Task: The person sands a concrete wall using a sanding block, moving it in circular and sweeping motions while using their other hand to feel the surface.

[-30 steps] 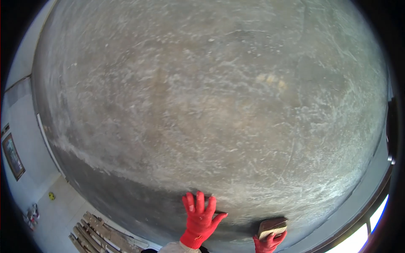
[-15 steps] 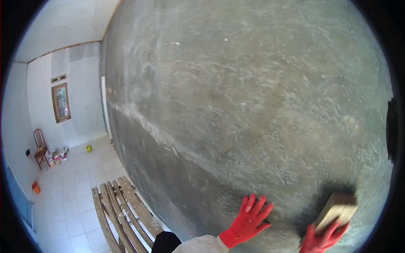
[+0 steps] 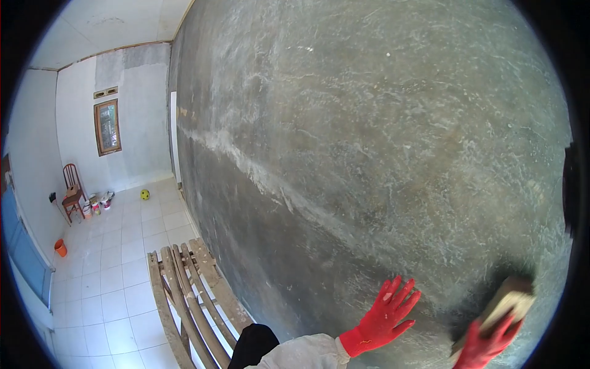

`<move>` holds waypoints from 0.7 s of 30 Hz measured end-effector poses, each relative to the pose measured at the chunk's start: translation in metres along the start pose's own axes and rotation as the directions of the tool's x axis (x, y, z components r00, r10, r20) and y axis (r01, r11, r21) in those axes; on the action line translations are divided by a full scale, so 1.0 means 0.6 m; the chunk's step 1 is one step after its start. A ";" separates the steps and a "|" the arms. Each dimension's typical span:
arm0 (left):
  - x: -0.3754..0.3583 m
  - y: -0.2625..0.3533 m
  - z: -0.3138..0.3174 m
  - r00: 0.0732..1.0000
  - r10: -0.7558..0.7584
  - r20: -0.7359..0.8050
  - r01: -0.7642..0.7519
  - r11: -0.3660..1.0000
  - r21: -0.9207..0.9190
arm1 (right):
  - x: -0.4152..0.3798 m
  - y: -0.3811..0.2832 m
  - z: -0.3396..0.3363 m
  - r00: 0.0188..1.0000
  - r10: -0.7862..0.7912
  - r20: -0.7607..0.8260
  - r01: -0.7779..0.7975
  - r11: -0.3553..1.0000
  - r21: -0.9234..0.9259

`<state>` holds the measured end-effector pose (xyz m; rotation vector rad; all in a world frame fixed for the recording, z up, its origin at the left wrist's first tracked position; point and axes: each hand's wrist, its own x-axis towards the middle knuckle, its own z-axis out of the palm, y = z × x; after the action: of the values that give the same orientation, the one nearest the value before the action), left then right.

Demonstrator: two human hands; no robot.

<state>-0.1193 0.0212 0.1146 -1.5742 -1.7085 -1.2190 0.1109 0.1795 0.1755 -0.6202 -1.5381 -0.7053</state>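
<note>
My left hand (image 3: pixel 382 317), in a red glove, lies against the grey plastered wall (image 3: pixel 369 160) with its fingers spread and nothing held. To its right, at the lower right of the view, my right hand (image 3: pixel 490 342), also red-gloved, is wrapped round a pale rectangular block (image 3: pixel 511 300). The block's far side faces the wall, and a dark shadow surrounds it. Motion blurs the block and the right hand slightly.
A wooden slatted platform (image 3: pixel 190 301) stands at lower left beside the wall. Beyond it, on white floor tiles (image 3: pixel 110 301), are an orange bucket (image 3: pixel 60 248), a chair (image 3: pixel 73 192), containers (image 3: pixel 95 204) and a yellow ball (image 3: pixel 145 195). A blue door (image 3: pixel 27 246) is at far left.
The view has shifted, so the room appears farther right. My right hand and the block appear slightly farther right and remain together. My left hand is still spread on the wall.
</note>
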 end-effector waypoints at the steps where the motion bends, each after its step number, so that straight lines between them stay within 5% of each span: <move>1: -0.003 0.003 -0.003 1.000 -0.005 -0.004 0.005 1.000 -0.001 | 0.021 0.012 0.003 0.997 0.083 0.008 -0.082 0.997 -0.009; 3: -0.009 0.004 -0.010 0.998 -0.024 -0.065 0.022 0.999 -0.032 | 0.053 0.000 -0.006 0.980 0.199 0.012 -0.199 0.980 -0.025; 5: -0.019 0.001 -0.013 0.996 -0.039 -0.078 0.037 0.999 -0.027 | 0.013 -0.038 -0.031 0.989 0.148 0.012 -0.146 0.985 -0.090; 11: -0.048 -0.007 -0.012 0.994 -0.081 -0.074 0.073 0.991 -0.112 | -0.271 -0.110 -0.077 0.974 0.166 0.153 -0.142 0.978 -0.154; 12: -0.052 -0.003 -0.013 0.995 -0.076 -0.057 0.069 0.990 -0.121 | -0.274 -0.111 -0.084 0.873 0.418 0.251 -0.451 0.887 0.094; 13: -0.054 -0.001 -0.017 0.995 -0.083 -0.052 0.077 0.990 -0.115 | -0.277 -0.115 -0.087 0.696 0.593 0.404 -0.713 0.637 0.293; 14: -0.054 -0.001 -0.021 0.997 -0.071 -0.037 0.066 0.991 -0.118 | -0.278 -0.080 -0.076 0.923 0.237 0.302 -0.218 0.971 -0.095; 18: -0.046 0.013 -0.032 0.997 -0.078 -0.028 0.074 0.989 -0.125 | -0.097 -0.011 0.009 0.992 0.128 -0.004 -0.128 0.992 0.005; 21: -0.045 0.024 -0.038 0.994 -0.106 -0.023 0.102 0.987 -0.126 | 0.044 -0.019 0.004 0.988 0.149 0.029 -0.148 0.989 -0.024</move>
<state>-0.1046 -0.0132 0.1063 -1.5459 -1.7442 -1.4190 0.0988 0.1734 0.2007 -0.7568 -1.4971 -0.6017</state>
